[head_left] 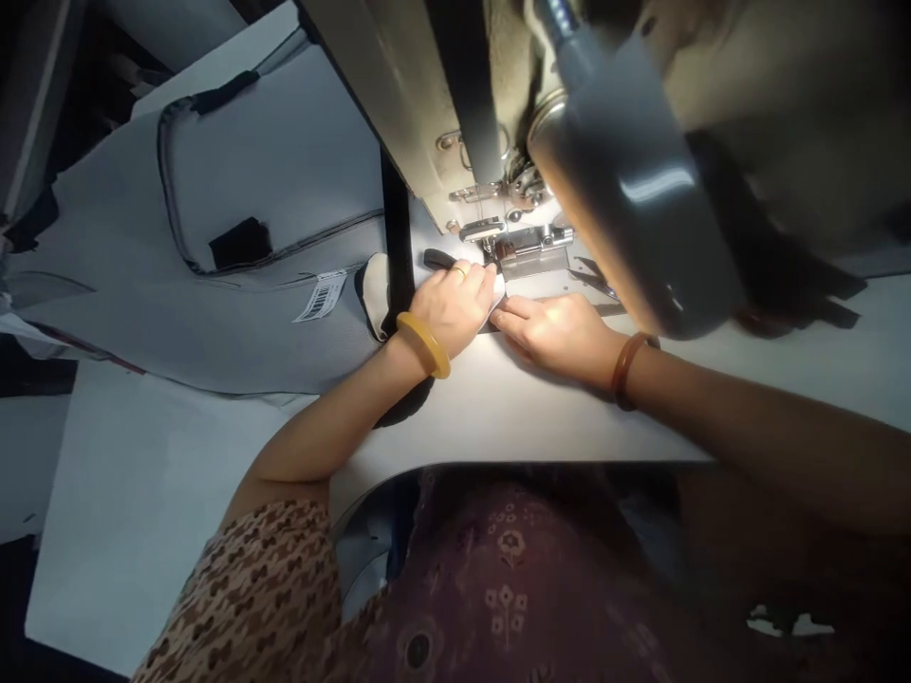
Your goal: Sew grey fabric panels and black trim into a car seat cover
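The sewing machine's needle area (491, 242) is lit, with a metal guide on its right. Just in front of it, my left hand (459, 299) presses on dark fabric, fingers together; a yellow bangle is on its wrist. My right hand (559, 334) lies to its right, fingertips pinched on the edge of the dark and white cloth (498, 292) between the hands. A large grey garment (285, 171) with black trim and a barcode label (322, 296) spreads out to the left. What lies under my left palm is hidden.
A dark lamp head (633, 180) hangs over the machine's right side. Small scissors (596, 280) lie right of the metal guide. The white table's front edge (533, 455) curves near my body.
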{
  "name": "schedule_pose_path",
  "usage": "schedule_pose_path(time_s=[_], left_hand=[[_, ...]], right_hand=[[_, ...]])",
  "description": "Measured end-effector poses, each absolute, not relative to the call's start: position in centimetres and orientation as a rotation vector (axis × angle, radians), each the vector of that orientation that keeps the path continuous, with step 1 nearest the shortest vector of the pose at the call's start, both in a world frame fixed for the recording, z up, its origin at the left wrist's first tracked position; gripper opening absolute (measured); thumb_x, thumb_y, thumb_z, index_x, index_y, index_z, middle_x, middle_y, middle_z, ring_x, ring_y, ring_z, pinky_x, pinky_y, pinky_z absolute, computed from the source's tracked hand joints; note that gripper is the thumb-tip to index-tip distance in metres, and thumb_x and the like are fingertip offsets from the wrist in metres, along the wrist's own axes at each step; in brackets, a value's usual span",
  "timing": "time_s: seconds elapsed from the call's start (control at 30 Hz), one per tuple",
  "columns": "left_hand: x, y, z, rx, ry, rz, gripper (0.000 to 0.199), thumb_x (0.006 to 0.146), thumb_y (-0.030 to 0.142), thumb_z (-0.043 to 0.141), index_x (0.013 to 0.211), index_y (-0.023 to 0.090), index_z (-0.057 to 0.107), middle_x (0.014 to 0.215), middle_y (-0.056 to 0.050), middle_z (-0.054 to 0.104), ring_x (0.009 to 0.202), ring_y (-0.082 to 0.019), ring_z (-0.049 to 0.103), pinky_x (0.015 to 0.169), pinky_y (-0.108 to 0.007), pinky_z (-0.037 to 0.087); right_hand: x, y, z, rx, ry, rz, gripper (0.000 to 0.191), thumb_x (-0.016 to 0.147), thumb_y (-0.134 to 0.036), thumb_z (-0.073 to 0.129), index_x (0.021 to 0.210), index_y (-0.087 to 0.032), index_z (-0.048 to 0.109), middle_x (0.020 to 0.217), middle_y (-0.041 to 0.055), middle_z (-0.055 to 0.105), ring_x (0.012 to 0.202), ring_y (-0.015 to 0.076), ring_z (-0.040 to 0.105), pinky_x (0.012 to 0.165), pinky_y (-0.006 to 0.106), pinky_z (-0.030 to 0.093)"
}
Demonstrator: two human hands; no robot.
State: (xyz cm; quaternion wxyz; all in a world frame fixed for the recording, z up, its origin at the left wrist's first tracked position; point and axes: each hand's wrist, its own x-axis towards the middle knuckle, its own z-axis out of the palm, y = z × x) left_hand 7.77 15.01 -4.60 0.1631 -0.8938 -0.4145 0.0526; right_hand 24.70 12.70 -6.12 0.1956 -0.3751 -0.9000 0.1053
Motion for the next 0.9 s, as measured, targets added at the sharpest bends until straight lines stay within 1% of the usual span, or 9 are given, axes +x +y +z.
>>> schedule_pose_path(time_s=[0.1, 0.2, 0.4, 0.53, 0.67, 0.9], left_hand=[[7.7, 14.8, -4.8, -2.544, -1.181, 0.086, 0.039, 0.096, 0.016, 0.024, 0.116, 0.010, 0.057, 0.098, -0.013, 0.062, 0.094, -0.026, 0.056, 0.072, -0.035, 0.040], [7.7, 14.7, -4.8, -2.575, -1.220, 0.053, 0.036, 0.095, 0.014, 0.027, 0.111, 0.010, 0.058, 0.098, -0.013, 0.061, 0.095, -0.027, 0.056, 0.072, -0.036, 0.040], [7.9, 14.8, -4.1, -2.606, -1.259, 0.075, 0.032, 0.094, 0.014, 0.031, 0.109, 0.011, 0.059, 0.099, -0.011, 0.060, 0.097, -0.026, 0.055, 0.072, -0.035, 0.041], [8.1, 14.9, -3.8, -2.619, -1.293, 0.099, 0.032, 0.093, 0.012, 0.031, 0.108, 0.012, 0.059, 0.100, -0.010, 0.061, 0.100, -0.025, 0.055, 0.071, -0.034, 0.041], [8.2, 14.8, -3.4, -2.641, -1.298, 0.128, 0.035, 0.093, 0.010, 0.028, 0.109, 0.011, 0.059, 0.104, -0.011, 0.061, 0.102, -0.025, 0.055, 0.073, -0.034, 0.043], [8.3, 15.3, -3.2, -2.645, -1.272, 0.185, 0.032, 0.093, 0.009, 0.029, 0.103, 0.011, 0.059, 0.097, -0.012, 0.062, 0.101, -0.027, 0.056, 0.076, -0.035, 0.043]], right_hand=[[24.9, 12.6, -5.9, -0.985, -2.630, 0.100, 0.036, 0.090, -0.013, 0.031, 0.093, -0.012, 0.066, 0.080, 0.0079, 0.061, 0.066, 0.0168, 0.048, 0.063, 0.030, 0.035], [25.0, 12.6, -5.9, -0.953, -2.668, -0.025, 0.034, 0.090, -0.012, 0.032, 0.092, -0.011, 0.066, 0.083, 0.0071, 0.063, 0.061, 0.0146, 0.046, 0.057, 0.028, 0.032], [25.1, 12.7, -6.2, -0.959, -2.670, -0.064, 0.030, 0.090, -0.014, 0.036, 0.093, -0.011, 0.066, 0.083, 0.0064, 0.064, 0.058, 0.0125, 0.047, 0.049, 0.027, 0.027], [25.2, 12.5, -6.3, -1.020, -2.689, -0.109, 0.028, 0.090, -0.017, 0.038, 0.093, -0.014, 0.066, 0.088, 0.0046, 0.066, 0.056, 0.0118, 0.047, 0.048, 0.027, 0.024], [25.2, 12.4, -6.4, -1.064, -2.719, -0.124, 0.030, 0.090, -0.019, 0.037, 0.096, -0.015, 0.066, 0.091, 0.0033, 0.067, 0.054, 0.0112, 0.046, 0.047, 0.027, 0.020], [24.9, 12.6, -5.9, -1.114, -2.736, -0.106, 0.030, 0.090, -0.019, 0.038, 0.102, -0.014, 0.065, 0.094, 0.0038, 0.067, 0.056, 0.0125, 0.047, 0.048, 0.028, 0.021]])
